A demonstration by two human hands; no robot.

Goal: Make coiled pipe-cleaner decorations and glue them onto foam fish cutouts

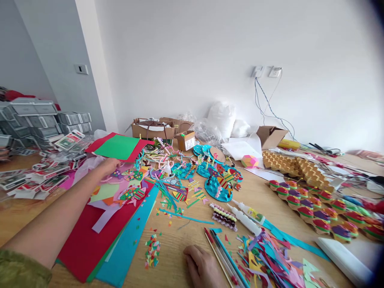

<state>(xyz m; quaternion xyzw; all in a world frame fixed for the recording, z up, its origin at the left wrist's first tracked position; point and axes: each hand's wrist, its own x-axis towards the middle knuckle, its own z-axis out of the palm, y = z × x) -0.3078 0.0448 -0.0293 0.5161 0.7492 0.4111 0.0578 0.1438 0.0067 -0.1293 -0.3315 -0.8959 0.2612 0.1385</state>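
Observation:
My left hand [110, 166] reaches out to the near edge of stacked red and green paper sheets [118, 147], its fingers closed at that edge and partly hidden. Just below it lie paper fish [132, 194] with coloured patterns, on pink and red paper. My right hand [204, 266] rests on the table with curled fingers, and nothing shows in them. Beside it are a red pencil [211, 244] and a blue pen-like stick [228, 256]. To its left is a small heap of paper bits [152, 251].
Cut paper strips [270, 256], white glue bottles [244, 219] and blue decorated discs [217, 190] cover the middle and right. Painted egg-carton pieces [321, 216] stand at the right, cardboard boxes [153, 129] at the back. Card boxes [45, 176] pile up at the left.

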